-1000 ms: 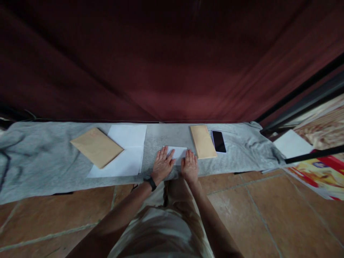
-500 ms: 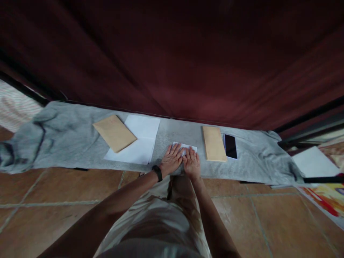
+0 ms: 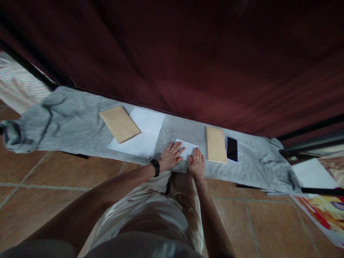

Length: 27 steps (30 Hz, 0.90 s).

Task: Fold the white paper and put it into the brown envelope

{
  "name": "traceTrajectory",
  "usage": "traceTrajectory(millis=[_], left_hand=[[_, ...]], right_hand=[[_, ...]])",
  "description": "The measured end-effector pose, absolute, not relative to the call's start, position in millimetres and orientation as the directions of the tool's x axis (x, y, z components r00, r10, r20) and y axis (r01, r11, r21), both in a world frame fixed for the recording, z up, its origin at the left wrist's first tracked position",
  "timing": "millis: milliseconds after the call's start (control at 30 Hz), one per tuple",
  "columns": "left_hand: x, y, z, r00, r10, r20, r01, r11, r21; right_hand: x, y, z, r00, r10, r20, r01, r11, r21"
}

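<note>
Both your hands lie flat with the fingers stretched out and hold nothing. Your left hand (image 3: 170,156) presses on the left part of a small folded white paper (image 3: 189,146), and your right hand (image 3: 196,165) presses on its near right edge. The paper lies on a grey cloth (image 3: 75,123) spread on the tiled floor (image 3: 67,175). Just right of it lies a brown envelope (image 3: 215,144), and beside that a dark phone (image 3: 232,148). At the left, a second brown envelope (image 3: 119,123) rests on white sheets (image 3: 143,138). You cannot tell what the envelopes contain.
</note>
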<state>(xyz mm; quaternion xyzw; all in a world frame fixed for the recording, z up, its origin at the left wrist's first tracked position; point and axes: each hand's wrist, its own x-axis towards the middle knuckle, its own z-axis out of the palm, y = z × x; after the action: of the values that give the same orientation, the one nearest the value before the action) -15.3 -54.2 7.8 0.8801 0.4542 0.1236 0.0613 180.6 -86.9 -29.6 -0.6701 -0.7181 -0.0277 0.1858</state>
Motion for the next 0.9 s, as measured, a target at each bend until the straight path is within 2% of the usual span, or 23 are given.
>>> traceTrajectory(millis=[333, 467, 533, 633, 767, 833, 900], left_hand=[[-16, -58, 4, 0.488, 0.857, 0.162, 0.824, -0.514, 0.238], [-18, -62, -3, 0.407, 0.893, 0.194, 0.839, -0.449, 0.307], [-19, -60, -5, 0.362, 0.910, 0.201, 0.823, -0.414, 0.390], [-16, -48, -4, 0.239, 0.956, 0.172, 0.745, -0.294, 0.598], [-7, -25, 6, -0.020, 0.999, -0.028, 0.449, 0.034, 0.893], [-3, -17, 11, -0.075, 0.989, -0.127, 0.291, 0.144, 0.946], [-1, -12, 14, -0.077, 0.983, -0.169, 0.212, 0.182, 0.960]], right_hand=[[193, -97, -32, -0.021, 0.935, 0.355, 0.975, 0.097, -0.198], [192, -100, -32, 0.003, 0.937, 0.349, 0.978, 0.070, -0.198], [190, -100, -30, 0.014, 0.940, 0.340, 0.980, 0.055, -0.192], [189, -99, -28, 0.036, 0.940, 0.340, 0.981, 0.032, -0.193], [188, -99, -26, 0.045, 0.931, 0.363, 0.977, 0.035, -0.210], [188, -100, -25, 0.043, 0.931, 0.363, 0.977, 0.037, -0.211], [188, -101, -24, 0.041, 0.934, 0.355, 0.976, 0.038, -0.212]])
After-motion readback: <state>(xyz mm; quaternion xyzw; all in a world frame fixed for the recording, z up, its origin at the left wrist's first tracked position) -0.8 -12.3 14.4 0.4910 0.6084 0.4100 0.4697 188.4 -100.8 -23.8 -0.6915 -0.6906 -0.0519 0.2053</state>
